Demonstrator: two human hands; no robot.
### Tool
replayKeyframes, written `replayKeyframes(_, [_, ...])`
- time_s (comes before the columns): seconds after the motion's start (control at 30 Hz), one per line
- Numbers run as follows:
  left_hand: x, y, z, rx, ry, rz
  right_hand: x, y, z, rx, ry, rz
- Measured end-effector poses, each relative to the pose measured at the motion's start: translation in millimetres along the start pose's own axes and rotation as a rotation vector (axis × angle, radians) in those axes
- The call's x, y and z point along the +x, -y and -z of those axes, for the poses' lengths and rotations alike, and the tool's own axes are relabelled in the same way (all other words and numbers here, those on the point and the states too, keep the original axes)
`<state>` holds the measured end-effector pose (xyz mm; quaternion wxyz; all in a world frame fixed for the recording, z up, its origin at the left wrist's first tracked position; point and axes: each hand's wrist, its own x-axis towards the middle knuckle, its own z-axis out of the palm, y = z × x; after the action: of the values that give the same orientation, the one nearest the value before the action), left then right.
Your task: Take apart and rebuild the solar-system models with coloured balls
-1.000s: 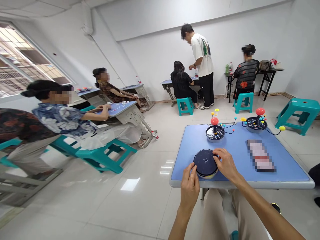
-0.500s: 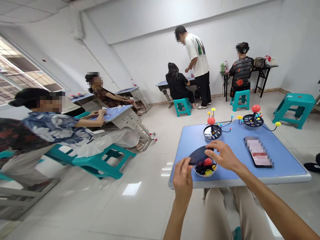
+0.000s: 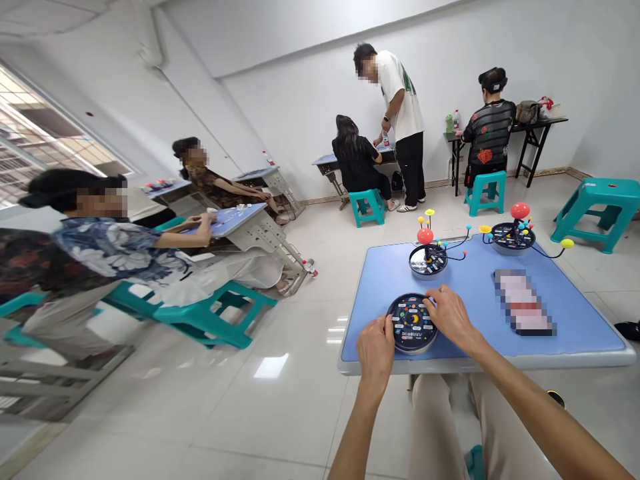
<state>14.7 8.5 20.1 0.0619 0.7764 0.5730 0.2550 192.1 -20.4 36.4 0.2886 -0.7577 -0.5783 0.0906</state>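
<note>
A round black lid [image 3: 413, 323] printed with small planets lies over a white bowl-shaped base [image 3: 423, 350] near the desk's front left. My left hand [image 3: 376, 350] pinches the lid's left rim between thumb and fingers. At its upper right rim, my right hand [image 3: 450, 313] grips with fingers closed. The loose parts inside the base are hidden under the lid. Just behind stands an assembled planet model [image 3: 428, 260] with a red ball on top. A second planet model [image 3: 513, 237] with yellow balls on curved arms is at the back right.
A phone [image 3: 525, 301] lies on the right of the blue desk [image 3: 475, 337]. Green stools [image 3: 597, 210] stand around the room. On the left, a person in a floral shirt [image 3: 115, 243] works at another desk; others sit or stand by the back wall.
The lid, tilted above the base with coloured parts showing beneath, is now lowered flat onto it, printed face up. Both hands have moved with it and keep hold of its rim.
</note>
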Motion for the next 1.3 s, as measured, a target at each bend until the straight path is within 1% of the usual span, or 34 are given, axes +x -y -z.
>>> replayKeyframes(0.2, [0.7, 1.8, -3.3, -0.079, -0.039, -0.014, -2.9, -2.1, -8.0, -0.039, 0.023, -0.005])
replayKeyframes(0.37, [-0.8, -0.4, 1.1, -0.123, 0.033, 0.033, -2.7, 0.2, -4.5, -0.015, 0.035, -0.009])
replayKeyframes(0.5, [-0.6, -5.1, 7.2, -0.081, 0.086, 0.055, 0.3, 2.1, -0.1, 0.008, 0.07, -0.027])
replayKeyframes(0.6, [-1.5, -7.3, 7.6, -0.04, 0.09, 0.045, -0.7, 3.0, -2.0, -0.028, 0.063, -0.038])
replayKeyframes(0.73, [-4.1, -3.9, -0.9, -0.023, 0.039, 0.022, -5.9, 4.3, -8.0, -0.104, 0.045, -0.04])
replayKeyframes(0.8, [-5.3, 1.7, -8.5, -0.055, 0.001, 0.013, -8.2, 5.1, -10.1, -0.138, 0.051, -0.055])
replayKeyframes(0.9, [-6.6, 12.0, -20.0, -0.179, -0.08, 0.01, -9.3, 7.0, -11.1, -0.168, 0.066, -0.072])
replayKeyframes(1.0, [-6.2, 18.8, -26.7, -0.304, -0.138, 0.06, -6.5, 8.7, -11.2, -0.153, 0.08, -0.072])
replayKeyframes(1.13, [-7.8, 19.5, -29.8, -0.334, -0.144, 0.129, -5.6, 6.2, -13.5, -0.099, 0.086, -0.082])
replayKeyframes(1.23, [-11.6, 21.1, -31.7, -0.311, -0.132, 0.129, -9.6, 4.8, -17.8, -0.049, 0.074, -0.11])
replayKeyframes(1.3, [-11.6, 24.2, -34.0, -0.297, -0.148, 0.126, -9.5, 6.1, -20.5, 0.007, 0.068, -0.122])
